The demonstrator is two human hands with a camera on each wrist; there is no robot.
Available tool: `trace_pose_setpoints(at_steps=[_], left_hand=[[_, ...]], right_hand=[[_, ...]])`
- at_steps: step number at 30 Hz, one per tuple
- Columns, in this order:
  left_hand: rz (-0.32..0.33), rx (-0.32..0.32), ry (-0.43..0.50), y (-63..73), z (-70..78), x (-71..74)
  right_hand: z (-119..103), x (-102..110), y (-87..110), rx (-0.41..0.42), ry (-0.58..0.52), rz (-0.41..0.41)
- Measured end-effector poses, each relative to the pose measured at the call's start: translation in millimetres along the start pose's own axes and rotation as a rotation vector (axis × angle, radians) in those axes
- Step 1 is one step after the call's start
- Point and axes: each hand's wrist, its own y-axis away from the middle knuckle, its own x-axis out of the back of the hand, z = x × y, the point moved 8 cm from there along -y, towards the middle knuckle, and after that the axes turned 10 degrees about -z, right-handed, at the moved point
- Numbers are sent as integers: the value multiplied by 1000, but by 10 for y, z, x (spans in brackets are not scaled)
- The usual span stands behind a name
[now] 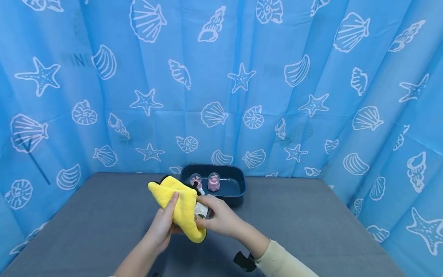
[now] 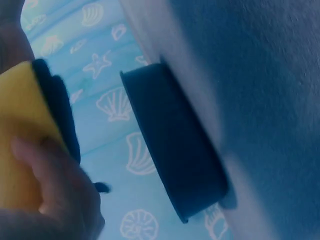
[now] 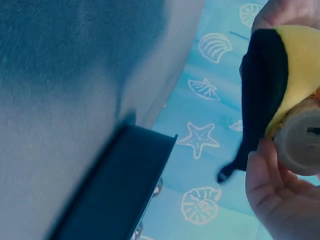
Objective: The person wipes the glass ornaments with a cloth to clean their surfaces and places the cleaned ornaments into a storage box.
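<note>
My left hand (image 1: 162,227) grips a folded yellow cloth (image 1: 180,204) with a dark underside, thumb pressed on top. The cloth wraps a snow globe whose pale round base (image 3: 302,140) sticks out toward the right; its dome is hidden in the folds. My right hand (image 1: 221,215) holds that base between thumb and fingers. In the right wrist view the base's flat underside faces the camera, with a small dark slot in it. Both hands are raised over the table, in front of the tray.
A dark blue tray (image 1: 230,200) stands at the back of the grey table (image 1: 294,223). Two pink snow globes, one at the left (image 1: 195,179) and one in the middle (image 1: 214,182), sit inside it. Behind hangs a blue curtain (image 1: 221,92) with white shell prints.
</note>
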Motion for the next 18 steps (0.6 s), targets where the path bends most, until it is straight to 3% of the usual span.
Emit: trace_pose_setpoints(at_steps=[3, 5, 13, 18], left_hand=[[-61, 18, -39, 3, -4, -49], [-67, 20, -57, 10, -4, -75], [137, -53, 53, 41, -12, -93], [218, -58, 77, 40, -21, -51]], right_hand=[[-10, 28, 22, 11, 54, 28], [-30, 29, 32, 36, 98, 42], [-130, -9, 36, 167, 234, 122], [-154, -6, 53, 224, 277, 159]])
